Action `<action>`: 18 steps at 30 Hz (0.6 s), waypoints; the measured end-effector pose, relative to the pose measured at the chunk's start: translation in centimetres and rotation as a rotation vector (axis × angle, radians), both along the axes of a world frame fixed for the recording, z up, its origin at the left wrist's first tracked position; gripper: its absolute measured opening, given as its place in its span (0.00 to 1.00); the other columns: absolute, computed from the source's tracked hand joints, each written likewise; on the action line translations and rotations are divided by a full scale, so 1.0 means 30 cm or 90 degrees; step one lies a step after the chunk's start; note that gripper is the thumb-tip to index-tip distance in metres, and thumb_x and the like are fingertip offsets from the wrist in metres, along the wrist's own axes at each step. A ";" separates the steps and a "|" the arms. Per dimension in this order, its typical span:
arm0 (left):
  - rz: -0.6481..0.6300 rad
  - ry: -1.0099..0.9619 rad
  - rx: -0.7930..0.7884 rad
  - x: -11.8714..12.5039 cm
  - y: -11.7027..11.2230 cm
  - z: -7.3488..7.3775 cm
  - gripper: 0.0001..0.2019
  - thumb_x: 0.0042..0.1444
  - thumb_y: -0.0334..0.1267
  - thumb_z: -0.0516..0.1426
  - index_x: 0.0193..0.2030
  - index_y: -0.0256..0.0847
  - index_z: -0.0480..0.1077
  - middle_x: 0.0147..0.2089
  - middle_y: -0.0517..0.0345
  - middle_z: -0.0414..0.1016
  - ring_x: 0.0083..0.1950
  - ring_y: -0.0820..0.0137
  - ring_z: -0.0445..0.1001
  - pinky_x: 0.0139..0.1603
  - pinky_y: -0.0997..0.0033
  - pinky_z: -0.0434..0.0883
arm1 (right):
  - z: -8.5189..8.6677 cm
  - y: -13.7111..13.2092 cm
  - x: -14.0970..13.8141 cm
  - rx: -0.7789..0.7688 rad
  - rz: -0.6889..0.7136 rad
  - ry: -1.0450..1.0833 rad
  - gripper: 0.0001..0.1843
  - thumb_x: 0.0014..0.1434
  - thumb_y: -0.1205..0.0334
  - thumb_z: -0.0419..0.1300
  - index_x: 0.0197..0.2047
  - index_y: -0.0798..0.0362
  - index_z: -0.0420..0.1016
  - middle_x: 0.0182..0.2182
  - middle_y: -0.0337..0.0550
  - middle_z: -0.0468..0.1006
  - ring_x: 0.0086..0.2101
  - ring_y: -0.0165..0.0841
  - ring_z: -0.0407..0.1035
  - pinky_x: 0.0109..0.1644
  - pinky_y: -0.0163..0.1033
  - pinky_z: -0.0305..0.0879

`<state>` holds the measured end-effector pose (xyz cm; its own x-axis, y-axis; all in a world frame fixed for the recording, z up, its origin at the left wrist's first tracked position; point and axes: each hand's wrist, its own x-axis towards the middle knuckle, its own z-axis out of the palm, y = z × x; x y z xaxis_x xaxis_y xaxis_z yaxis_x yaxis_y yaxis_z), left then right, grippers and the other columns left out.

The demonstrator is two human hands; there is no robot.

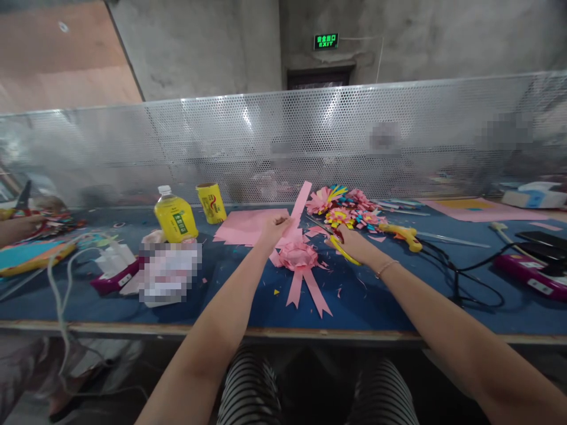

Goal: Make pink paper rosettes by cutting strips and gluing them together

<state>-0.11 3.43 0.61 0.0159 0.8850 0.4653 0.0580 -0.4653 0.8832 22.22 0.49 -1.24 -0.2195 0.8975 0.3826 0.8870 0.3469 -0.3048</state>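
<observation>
A pink paper strip (302,199) is pinched at its near end by the left hand (278,227), seemingly so that its length is left free. Scissors (344,251) are gripped in the right hand (353,243), apparently angled to keep the strip within reach. The rosette (298,256) is laid between the hands, its tails (315,293) toward the bench's (381,310) front edge. Beyond, paper flowers (339,217) are crowded; rightward, space is taken by a glue gun (397,232) and cord (456,283).

scissors (340,248): part-hidden by right hand (351,242) | co-worker's arm (11,232): cut off
</observation>
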 end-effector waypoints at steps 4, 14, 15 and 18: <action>0.000 -0.017 0.009 0.006 0.001 -0.001 0.11 0.38 0.42 0.60 0.26 0.36 0.69 0.25 0.61 0.68 0.28 0.77 0.63 0.29 0.77 0.60 | -0.005 0.010 0.002 -0.009 0.003 0.013 0.20 0.53 0.46 0.50 0.37 0.55 0.58 0.33 0.51 0.72 0.30 0.33 0.68 0.31 0.33 0.58; -0.042 0.000 0.002 -0.005 0.034 -0.030 0.11 0.37 0.42 0.60 0.25 0.36 0.70 0.25 0.60 0.71 0.30 0.75 0.66 0.32 0.75 0.62 | 0.001 -0.002 -0.003 0.001 0.006 -0.013 0.20 0.54 0.46 0.50 0.39 0.56 0.59 0.33 0.51 0.73 0.32 0.35 0.69 0.31 0.33 0.58; -0.049 0.004 -0.006 -0.005 0.037 -0.036 0.11 0.37 0.42 0.60 0.26 0.36 0.71 0.26 0.60 0.71 0.30 0.75 0.66 0.32 0.75 0.62 | -0.001 -0.001 -0.004 -0.001 0.006 -0.012 0.20 0.53 0.46 0.50 0.39 0.56 0.59 0.32 0.51 0.73 0.32 0.35 0.69 0.31 0.33 0.58; -0.051 0.008 -0.027 -0.006 0.045 -0.048 0.11 0.39 0.40 0.60 0.29 0.36 0.72 0.28 0.59 0.73 0.31 0.74 0.68 0.33 0.74 0.63 | -0.005 0.001 -0.005 -0.008 0.003 -0.019 0.21 0.53 0.46 0.49 0.39 0.56 0.59 0.32 0.51 0.73 0.32 0.36 0.69 0.31 0.34 0.58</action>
<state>-0.28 4.76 -0.83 0.0923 0.8998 0.4265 0.0336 -0.4309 0.9018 22.07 0.54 -1.39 -0.2354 0.9010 0.3643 0.8939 0.3479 -0.2827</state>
